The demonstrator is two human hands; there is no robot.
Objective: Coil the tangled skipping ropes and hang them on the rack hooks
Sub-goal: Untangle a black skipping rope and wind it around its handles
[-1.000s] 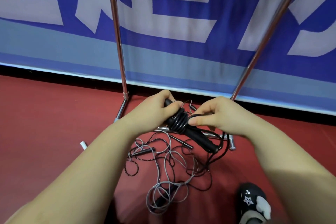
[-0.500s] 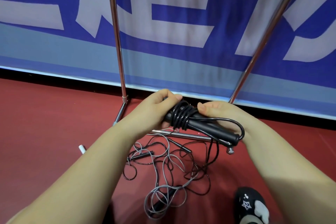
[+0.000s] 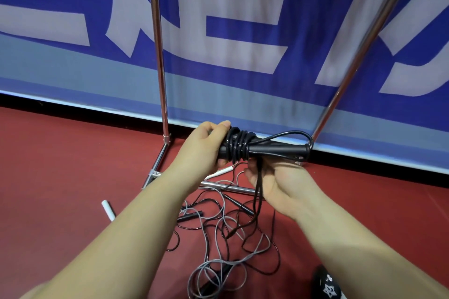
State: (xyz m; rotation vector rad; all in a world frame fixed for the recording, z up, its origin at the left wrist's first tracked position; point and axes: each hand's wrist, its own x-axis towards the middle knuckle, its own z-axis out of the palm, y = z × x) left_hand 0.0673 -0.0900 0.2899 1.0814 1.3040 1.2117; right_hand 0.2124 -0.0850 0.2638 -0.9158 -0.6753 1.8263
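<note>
My left hand (image 3: 206,147) grips the left end of a pair of black skipping-rope handles (image 3: 277,150) held level, with several turns of black cord (image 3: 238,147) wound round them. A loop of cord arcs over the handles to their right end. My right hand (image 3: 274,184) sits just below the handles with the loose black cord running down through its curled fingers. On the red floor lies a tangle of grey and black ropes (image 3: 226,245). The chrome rack (image 3: 159,56) stands behind; its hooks are out of view.
The rack's second upright (image 3: 364,48) slants up at right, and its base bar (image 3: 226,185) lies on the floor under my hands. A white handle (image 3: 108,209) lies at left. A blue banner wall (image 3: 243,43) is behind. A black shoe (image 3: 328,286) shows bottom right.
The handles have swung from slanting down-right to level and risen a little. My right hand has gone from above the bundle to underneath it, drawing the cord down.
</note>
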